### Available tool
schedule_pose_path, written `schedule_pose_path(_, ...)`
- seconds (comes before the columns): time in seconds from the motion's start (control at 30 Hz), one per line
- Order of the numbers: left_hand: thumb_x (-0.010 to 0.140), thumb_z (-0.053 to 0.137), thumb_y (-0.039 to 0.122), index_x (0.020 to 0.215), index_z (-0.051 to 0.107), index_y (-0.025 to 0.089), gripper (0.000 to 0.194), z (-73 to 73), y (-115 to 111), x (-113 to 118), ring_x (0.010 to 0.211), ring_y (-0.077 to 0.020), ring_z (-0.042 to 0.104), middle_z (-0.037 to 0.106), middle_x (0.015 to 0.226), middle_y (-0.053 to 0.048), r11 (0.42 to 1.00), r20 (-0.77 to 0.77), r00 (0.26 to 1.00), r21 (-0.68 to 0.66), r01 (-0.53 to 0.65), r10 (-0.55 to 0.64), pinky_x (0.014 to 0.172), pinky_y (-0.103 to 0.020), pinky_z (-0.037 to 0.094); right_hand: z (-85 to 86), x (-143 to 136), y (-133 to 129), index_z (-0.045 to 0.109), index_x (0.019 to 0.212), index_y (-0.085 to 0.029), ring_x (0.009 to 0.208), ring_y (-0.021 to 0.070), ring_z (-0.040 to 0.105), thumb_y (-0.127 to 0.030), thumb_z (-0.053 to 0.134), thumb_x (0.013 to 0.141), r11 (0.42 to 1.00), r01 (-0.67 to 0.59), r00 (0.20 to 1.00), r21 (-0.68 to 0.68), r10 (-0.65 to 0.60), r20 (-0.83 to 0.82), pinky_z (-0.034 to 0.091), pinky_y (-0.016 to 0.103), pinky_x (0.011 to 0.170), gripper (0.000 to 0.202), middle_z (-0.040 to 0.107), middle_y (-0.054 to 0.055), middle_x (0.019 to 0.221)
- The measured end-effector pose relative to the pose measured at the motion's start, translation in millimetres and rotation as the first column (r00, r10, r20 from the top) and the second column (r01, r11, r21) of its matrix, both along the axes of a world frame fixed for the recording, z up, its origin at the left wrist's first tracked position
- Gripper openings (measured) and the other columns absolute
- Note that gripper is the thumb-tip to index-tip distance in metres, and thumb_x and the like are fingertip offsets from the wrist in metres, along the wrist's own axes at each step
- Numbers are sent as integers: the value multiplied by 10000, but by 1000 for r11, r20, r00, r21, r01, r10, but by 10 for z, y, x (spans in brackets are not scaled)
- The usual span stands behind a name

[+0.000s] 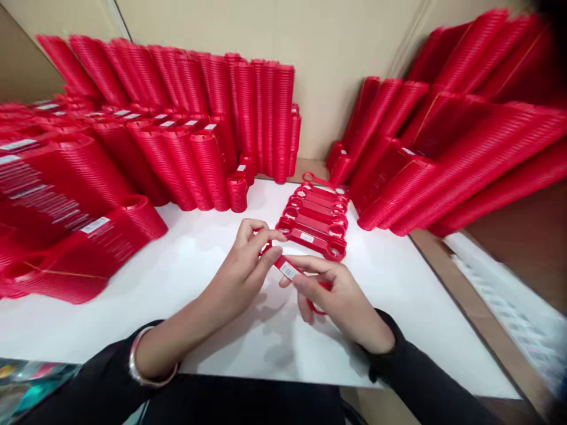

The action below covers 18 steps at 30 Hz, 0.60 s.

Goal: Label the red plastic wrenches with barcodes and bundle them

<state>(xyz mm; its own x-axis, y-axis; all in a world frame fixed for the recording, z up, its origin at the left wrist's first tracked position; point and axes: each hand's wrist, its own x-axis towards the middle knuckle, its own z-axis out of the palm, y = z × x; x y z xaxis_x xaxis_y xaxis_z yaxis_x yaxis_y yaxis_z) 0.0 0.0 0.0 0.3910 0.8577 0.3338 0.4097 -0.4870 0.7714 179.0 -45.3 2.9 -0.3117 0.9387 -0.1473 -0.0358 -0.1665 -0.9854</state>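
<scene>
Between my two hands, above the white tabletop, is a red plastic piece [278,262] with ringed ends and a white barcode label [289,270]. My left hand [248,265] pinches its far left end with thumb and fingers. At the other end, my right hand [334,295] grips it, thumb beside the label; a red ring shows below the palm. Just beyond the hands lies a row of similar red ring-ended pieces [316,206], overlapping each other. The nearest of them carries a white label. Fingers hide part of the held piece.
Tall stacks of red pieces [261,118] stand along the back and left of the white table [212,348]. More stacks [443,153] lean at the right. A brown cardboard edge [469,307] and white material [509,313] lie at the right side.
</scene>
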Motion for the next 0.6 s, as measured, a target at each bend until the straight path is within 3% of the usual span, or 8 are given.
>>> schedule_pose_path(0.1,995,373,354,1065,565,242,233,-27,3,-8,965,-174,510,401,1058,-34,997,-80,996,-78,20,-26,883,-331,432,-16,21,17,623,1215,-111,382,57,470,-418,671,829,1000,6,999,-30,-4,48,381,207,423,496,609,-36,560)
schedule_pose_path(0.27,984,338,438,938,542,220,302,-40,47,-29,765,-164,543,429,993,-24,988,-276,958,-150,38,-79,759,-351,454,-100,98,107,658,1167,-135,429,70,548,-458,691,793,998,-38,995,-54,43,94,380,214,417,495,711,57,814)
schedule_pose_path(0.37,984,315,434,888,528,222,316,-39,69,-26,732,-171,552,448,939,-12,981,-381,916,-185,60,-128,732,-346,443,-172,122,147,678,1124,-112,438,82,538,-454,659,814,999,-21,984,-25,25,177,388,221,425,462,703,54,762)
schedule_pose_path(0.47,985,302,413,852,512,226,312,-48,82,-18,740,-187,563,491,879,-3,978,-451,875,-184,100,-175,704,-329,422,-219,126,123,717,1030,-110,524,113,571,-354,588,872,995,2,944,98,-34,327,449,252,523,318,698,47,707)
schedule_pose_path(0.6,964,349,401,864,482,228,240,-74,96,-36,747,-206,573,560,814,-1,981,-492,854,-166,102,-172,657,-306,405,-240,152,23,747,963,-163,748,171,649,-241,518,910,946,-49,864,319,-120,488,480,284,704,248,730,43,799)
